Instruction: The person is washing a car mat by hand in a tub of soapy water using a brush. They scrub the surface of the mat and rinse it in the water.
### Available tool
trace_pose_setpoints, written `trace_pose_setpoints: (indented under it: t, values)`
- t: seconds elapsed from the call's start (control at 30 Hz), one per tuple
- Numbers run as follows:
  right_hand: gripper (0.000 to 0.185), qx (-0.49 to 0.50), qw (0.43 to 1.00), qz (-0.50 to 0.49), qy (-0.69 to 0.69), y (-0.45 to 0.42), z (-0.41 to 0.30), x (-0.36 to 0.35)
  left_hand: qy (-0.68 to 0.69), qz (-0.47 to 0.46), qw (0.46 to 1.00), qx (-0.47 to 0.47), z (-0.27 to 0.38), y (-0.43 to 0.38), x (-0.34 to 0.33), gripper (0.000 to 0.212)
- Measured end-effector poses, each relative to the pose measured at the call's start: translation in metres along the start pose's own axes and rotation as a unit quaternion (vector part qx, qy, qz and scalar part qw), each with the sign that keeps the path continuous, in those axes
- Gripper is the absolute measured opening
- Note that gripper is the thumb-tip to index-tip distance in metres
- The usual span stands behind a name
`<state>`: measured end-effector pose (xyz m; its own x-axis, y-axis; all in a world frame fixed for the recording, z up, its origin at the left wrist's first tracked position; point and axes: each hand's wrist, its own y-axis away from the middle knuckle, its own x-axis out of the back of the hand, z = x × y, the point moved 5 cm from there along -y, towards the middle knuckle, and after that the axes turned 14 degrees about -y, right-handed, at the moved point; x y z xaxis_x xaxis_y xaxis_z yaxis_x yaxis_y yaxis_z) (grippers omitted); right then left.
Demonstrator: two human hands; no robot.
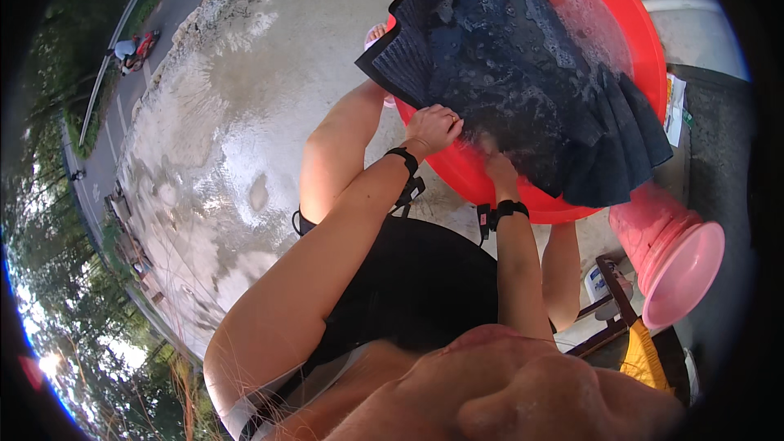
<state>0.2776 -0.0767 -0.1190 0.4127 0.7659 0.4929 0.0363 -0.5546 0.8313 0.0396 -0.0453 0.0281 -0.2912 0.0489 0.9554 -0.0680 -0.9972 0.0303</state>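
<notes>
A dark, ribbed textile mat (508, 73) with a bound edge lies wet and soapy in a red plastic tub (650, 55). Two of its corners hang over the tub's rim. My left hand (436, 127), with a ring on one finger, is curled around the mat's near left edge, just above the rim. Lower and to its right, my right hand (501, 165) is against the mat at the near side of the tub. Its fingers are blurred and partly hidden, so their grip is unclear. Black straps with small devices circle both wrists.
Pink plastic buckets or basins (683, 275) are at the right, near a dark wooden frame (615, 291) and a yellow cloth (644, 358). A printed packet (675, 110) lies beside the tub. Wet concrete (245, 104) extends left to a road with a red motorcycle (144, 49) and rider.
</notes>
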Motion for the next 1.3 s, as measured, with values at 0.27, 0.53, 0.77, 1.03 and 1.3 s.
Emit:
trace_pose_setpoints:
  t: [0.27, 0.53, 0.77, 1.03, 1.3]
  values:
    - [0.048, -0.15, 0.984, 0.089, 0.041, 0.033, 0.097, 0.129, 0.008, 0.009, 1.0, -0.01, 0.011, 0.002, -0.012, 0.019]
    - [0.041, -0.146, 0.988, 0.032, -0.026, 0.042, 0.013, 0.052, -0.012, 0.025, 1.0, -0.012, 0.0, 0.007, -0.006, 0.019]
    - [0.041, -0.075, 0.994, 0.059, 0.048, 0.041, 0.072, 0.087, -0.012, 0.016, 1.0, -0.014, 0.004, 0.003, -0.006, 0.019]
    - [0.054, -0.169, 0.98, 0.103, 0.021, 0.048, 0.073, 0.097, -0.021, 0.005, 1.0, -0.02, 0.003, 0.004, -0.013, 0.019]
    - [0.04, -0.138, 0.987, 0.006, 0.087, 0.039, 0.059, 0.101, -0.007, 0.035, 0.999, -0.03, 0.006, 0.003, -0.013, 0.018]
